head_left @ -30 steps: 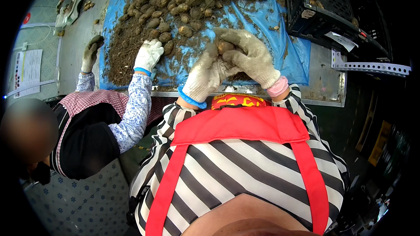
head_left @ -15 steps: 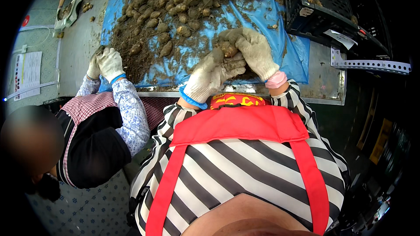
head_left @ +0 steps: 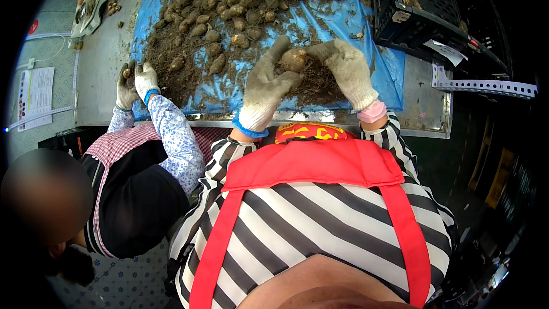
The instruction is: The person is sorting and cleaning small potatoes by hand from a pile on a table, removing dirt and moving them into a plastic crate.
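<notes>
My left hand [head_left: 266, 80], in a soiled white knit glove with a blue cuff, grips a round brown tuber [head_left: 294, 60] trailing fibrous roots over the blue plastic sheet [head_left: 383, 77]. My right hand [head_left: 342, 66], gloved with a pink cuff, has its fingers closed against the tuber's right side and roots. Beyond both hands lies a heap of dirt-covered tubers [head_left: 240, 8], with loose soil and root debris [head_left: 177, 83] spread across the sheet.
A co-worker [head_left: 131, 189] leans at my left, gloved hands [head_left: 134, 80] around a small tuber. Another person's hands [head_left: 88, 3] are at the upper left. Black crates [head_left: 423, 11] stand at right beside a perforated metal rail [head_left: 486, 86]. The metal table's edge [head_left: 423, 134] runs before me.
My left hand has moved up and turned around the tuber; my right hand has shifted slightly right and more roots show between them. The co-worker's hands have drawn together and toward the left.
</notes>
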Demonstrator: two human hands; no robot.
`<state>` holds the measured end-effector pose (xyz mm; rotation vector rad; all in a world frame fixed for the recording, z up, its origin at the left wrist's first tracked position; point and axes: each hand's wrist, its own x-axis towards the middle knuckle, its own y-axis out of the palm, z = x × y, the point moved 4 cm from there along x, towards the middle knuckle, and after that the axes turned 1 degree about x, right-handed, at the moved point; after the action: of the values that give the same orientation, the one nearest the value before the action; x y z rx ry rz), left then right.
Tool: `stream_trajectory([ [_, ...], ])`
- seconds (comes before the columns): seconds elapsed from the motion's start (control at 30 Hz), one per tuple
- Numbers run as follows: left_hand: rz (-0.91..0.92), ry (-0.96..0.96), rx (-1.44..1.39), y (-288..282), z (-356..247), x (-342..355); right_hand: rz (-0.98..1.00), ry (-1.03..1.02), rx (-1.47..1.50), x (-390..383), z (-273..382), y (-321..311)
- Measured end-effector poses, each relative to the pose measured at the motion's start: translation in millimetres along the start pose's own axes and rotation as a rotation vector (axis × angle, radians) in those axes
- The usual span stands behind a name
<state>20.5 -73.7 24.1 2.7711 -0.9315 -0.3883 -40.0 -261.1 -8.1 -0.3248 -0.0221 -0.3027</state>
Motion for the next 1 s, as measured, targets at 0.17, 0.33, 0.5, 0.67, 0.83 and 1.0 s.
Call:
stream_trajectory([
  [0.17,-0.038,0.087,0.362,-2.2,-2.1,2.1,0.208,0.174,-0.143,-4.3,34.6,16.7],
  [0.33,0.198,-0.011,-0.109,-18.5,14.6,9.1,0.179,0.067,0.117,-8.8,34.0,17.4],
  [0.5,0.243,0.053,-0.197,-20.7,20.0,10.8,0.178,-0.093,0.075,-5.6,19.0,16.2],
  [0.67,0.218,-0.028,-0.219,-19.0,21.4,12.3,0.142,-0.114,0.084,-7.0,20.4,20.9],
  [0.83,0.128,-0.198,-0.094,-15.2,3.0,8.9,0.311,0.202,-0.190,0.4,28.6,23.8],
  [1.0,0.089,0.006,0.469,-18.8,-1.8,16.7,0.305,0.194,-0.047,-2.8,21.7,29.3],
])
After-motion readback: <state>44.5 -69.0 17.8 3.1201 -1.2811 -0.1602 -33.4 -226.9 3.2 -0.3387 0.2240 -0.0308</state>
